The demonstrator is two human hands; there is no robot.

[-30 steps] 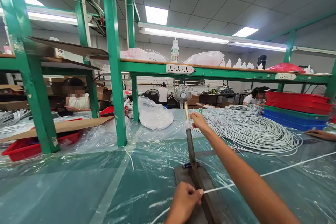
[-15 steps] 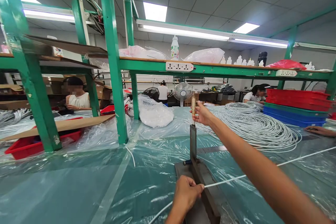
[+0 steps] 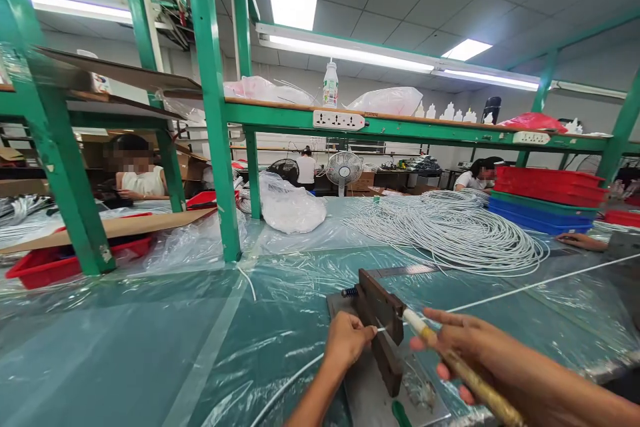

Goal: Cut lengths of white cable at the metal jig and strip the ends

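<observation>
A metal lever cutter point(image 3: 383, 323) sits on the plastic-covered table in front of me. My left hand point(image 3: 347, 340) pinches a thin white cable point(image 3: 525, 288) against the cutter's left side; the cable runs off to the right. My right hand point(image 3: 467, 347) is wrapped around the cutter's wooden lever handle point(image 3: 465, 373), which is swung down low toward me. A big loose coil of white cable point(image 3: 450, 230) lies behind the cutter.
Green steel posts point(image 3: 215, 113) and a shelf with a power strip point(image 3: 339, 120) stand across the table. Red and blue trays point(image 3: 545, 203) are stacked right; another person's hand point(image 3: 580, 240) rests there. A red tray point(image 3: 60, 263), cardboard and plastic bags lie left.
My right hand has pulled the lever handle from upright down toward me, closing the cutter blade. My left hand keeps its pinch on the cable at the blade.
</observation>
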